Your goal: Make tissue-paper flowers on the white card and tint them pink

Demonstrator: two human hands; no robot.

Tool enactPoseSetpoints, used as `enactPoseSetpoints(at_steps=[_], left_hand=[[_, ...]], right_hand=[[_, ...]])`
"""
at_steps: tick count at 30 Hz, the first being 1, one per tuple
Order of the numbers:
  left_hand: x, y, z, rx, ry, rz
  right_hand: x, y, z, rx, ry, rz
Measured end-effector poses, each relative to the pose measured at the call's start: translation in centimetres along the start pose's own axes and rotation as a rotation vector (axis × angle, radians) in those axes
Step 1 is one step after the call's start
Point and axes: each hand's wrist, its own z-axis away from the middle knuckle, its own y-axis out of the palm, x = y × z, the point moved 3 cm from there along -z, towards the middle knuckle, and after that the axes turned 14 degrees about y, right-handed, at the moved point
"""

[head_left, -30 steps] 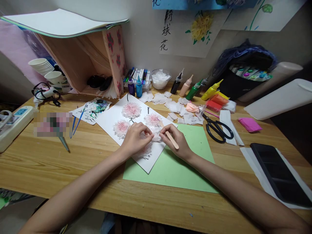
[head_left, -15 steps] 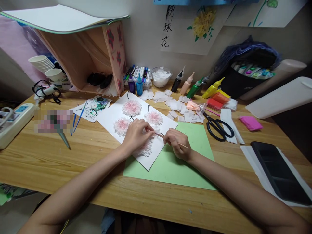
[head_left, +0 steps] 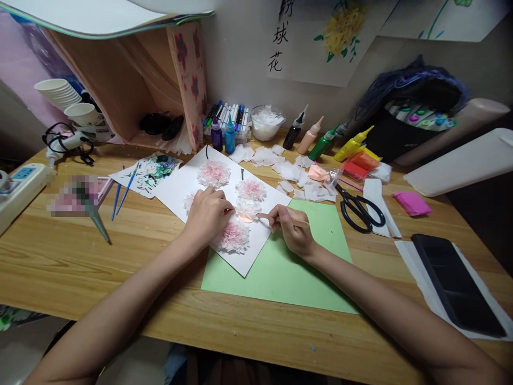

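A white sheet [head_left: 244, 263] lies at an angle, partly over a green sheet [head_left: 280, 278]. Several pink and white paper flowers [head_left: 214, 173] stand on it. My left hand [head_left: 208, 216] rests over the sheet, its fingers closed at the left edge of a flower with a peach-coloured patch [head_left: 246, 216]; what the fingertips hold, if anything, is too small to name. My right hand [head_left: 292, 227] grips a thin wooden stick [head_left: 262, 215], its tip at the right side of that same flower.
White tissue pieces [head_left: 286, 171] lie behind the sheet, below paint bottles [head_left: 321, 143] and a bowl [head_left: 267, 123]. Black scissors [head_left: 358, 207] and a black phone-like object [head_left: 457, 283] are at the right. Blue brushes [head_left: 127, 191] and a blurred pink case [head_left: 106, 190] lie left.
My left hand has moved left, away from the stick's tip, uncovering the flower with the peach patch. My right hand stays nearly in place with the stick. The view has shifted slightly.
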Motion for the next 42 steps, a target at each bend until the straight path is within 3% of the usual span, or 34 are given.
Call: enactPoseSetpoints(at_steps=[3, 9, 13, 20, 26, 29, 36, 42], left_hand=[[0.7, -0.2, -0.1, -0.01, 0.004, -0.028], [2.3, -0.1, -0.2, 0.037, 0.098, -0.014], [2.0, 0.0, -0.5, 0.159, 0.195, -0.072], [1.4, -0.6, -1.2, 0.344, 0.225, -0.115], [1.5, -0.6, -1.1, 0.366, 0.234, -0.15], [1.5, -0.6, -1.0, 0.348, 0.231, -0.148], [1.6, -0.6, -0.7, 0.334, 0.231, -0.148], [1.4, -0.8, -0.8, 0.347, 0.215, -0.133]], right_hand=[[0.0, 0.0, -0.5, 0.013, 0.062, -0.053], [1.1, 0.2, -1.6, 0.004, 0.027, 0.009], [1.7, 0.3, -2.4, -0.014, 0.033, 0.019], [2.2, 0.6, -3.6, -0.077, 0.171, -0.048], [1.5, 0.6, -4.4, -0.09, 0.3, -0.165], [1.2, 0.0, -3.6, -0.092, 0.179, -0.144], [1.4, -0.5, -1.7, -0.077, -0.273, 0.04], [1.6, 0.1, -1.8, -0.088, -0.366, 0.095]])
